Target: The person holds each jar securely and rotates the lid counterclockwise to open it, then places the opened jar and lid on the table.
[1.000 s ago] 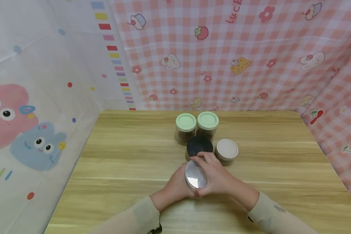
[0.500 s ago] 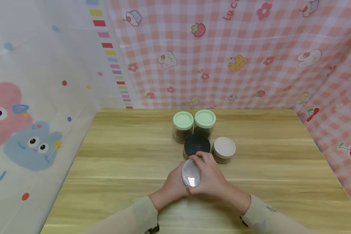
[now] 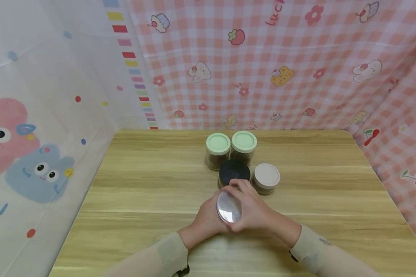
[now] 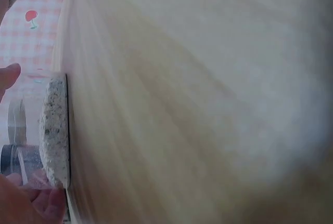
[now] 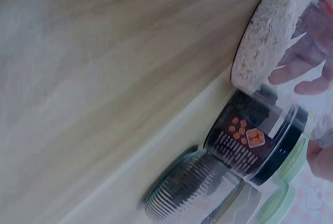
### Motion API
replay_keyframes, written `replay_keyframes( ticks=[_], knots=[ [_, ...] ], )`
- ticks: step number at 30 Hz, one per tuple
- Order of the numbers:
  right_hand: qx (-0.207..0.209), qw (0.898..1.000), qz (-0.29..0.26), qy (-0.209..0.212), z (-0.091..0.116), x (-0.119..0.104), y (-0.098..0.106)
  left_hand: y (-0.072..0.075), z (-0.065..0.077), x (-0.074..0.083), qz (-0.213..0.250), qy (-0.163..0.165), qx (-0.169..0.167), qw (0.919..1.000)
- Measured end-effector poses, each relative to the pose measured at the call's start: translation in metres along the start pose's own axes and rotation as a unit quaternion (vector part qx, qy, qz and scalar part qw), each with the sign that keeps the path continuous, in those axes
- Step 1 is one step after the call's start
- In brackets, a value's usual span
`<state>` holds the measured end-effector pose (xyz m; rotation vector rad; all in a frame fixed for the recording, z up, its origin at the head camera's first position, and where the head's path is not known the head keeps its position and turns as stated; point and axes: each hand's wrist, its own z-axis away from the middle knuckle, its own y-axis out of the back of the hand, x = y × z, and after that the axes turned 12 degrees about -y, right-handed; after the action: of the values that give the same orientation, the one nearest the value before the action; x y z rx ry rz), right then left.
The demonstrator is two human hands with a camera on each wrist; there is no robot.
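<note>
Jar point(image 4: 34, 91), speckled pale contents point(image 5: 265, 37) inside, stands on the surface point(image 3: 142, 192). We see the left hand point(image 3: 208, 217) wrapped round its body, fingers curled, presumably steadying it; the right hand point(image 3: 254, 207) grips the silver lid point(image 3: 229, 207), presumably for control. Beyond: black-lidded jar point(image 3: 234, 172), white-lidded jar point(image 3: 266, 176), two mint-lidded jars point(image 3: 218, 144).

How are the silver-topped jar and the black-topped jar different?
The silver-topped jar looks shiny on top; the black-topped jar looks dark on top. The left hand and right hand hold the silver-topped jar, while the black-topped jar stands farther away, unheld. Both are round, see-through jars.
</note>
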<state>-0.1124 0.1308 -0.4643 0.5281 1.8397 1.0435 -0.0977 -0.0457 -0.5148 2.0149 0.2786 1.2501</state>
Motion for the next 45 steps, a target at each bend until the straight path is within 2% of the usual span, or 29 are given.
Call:
replay_keyframes(
  ticks=[6, 10, 13, 16, 19, 25, 28, 36, 45],
  knots=[
    [-0.029, 0.999, -0.006, 0.033, -0.005, 0.003, 0.004, 0.005, -0.001, 0.001, -0.009, -0.003, -0.015, 0.9998],
    [-0.048, 0.998, 0.011, 0.028, -0.005, 0.002, 0.007, 0.008, -0.002, 0.002, -0.006, -0.010, -0.028, 0.9995],
    [-0.028, 0.997, 0.073, 0.019, -0.002, -0.004, 0.004, 0.010, -0.002, 0.001, 0.015, -0.009, -0.041, 0.9990],
    [0.011, 0.989, 0.147, 0.006, 0.004, -0.012, -0.002, 0.011, -0.001, 0.000, 0.035, -0.011, -0.050, 0.9981],
    [0.046, 0.983, 0.176, -0.016, 0.008, -0.018, -0.008, 0.009, 0.000, -0.002, 0.045, -0.013, -0.050, 0.9976],
    [0.067, 0.983, 0.160, -0.061, 0.012, -0.023, -0.013, 0.003, 0.001, -0.006, 0.076, -0.009, -0.042, 0.9962],
    [0.071, 0.985, 0.144, -0.064, 0.013, -0.022, -0.014, 0.000, 0.001, -0.008, 0.067, -0.014, -0.041, 0.9968],
    [0.093, 0.990, 0.103, -0.011, 0.012, -0.014, -0.015, -0.001, 0.001, -0.010, 0.009, -0.030, -0.037, 0.9988],
    [0.072, 0.992, 0.092, 0.050, 0.008, -0.004, -0.010, 0.004, -0.001, -0.008, 0.009, -0.029, -0.050, 0.9983]
  ],
)
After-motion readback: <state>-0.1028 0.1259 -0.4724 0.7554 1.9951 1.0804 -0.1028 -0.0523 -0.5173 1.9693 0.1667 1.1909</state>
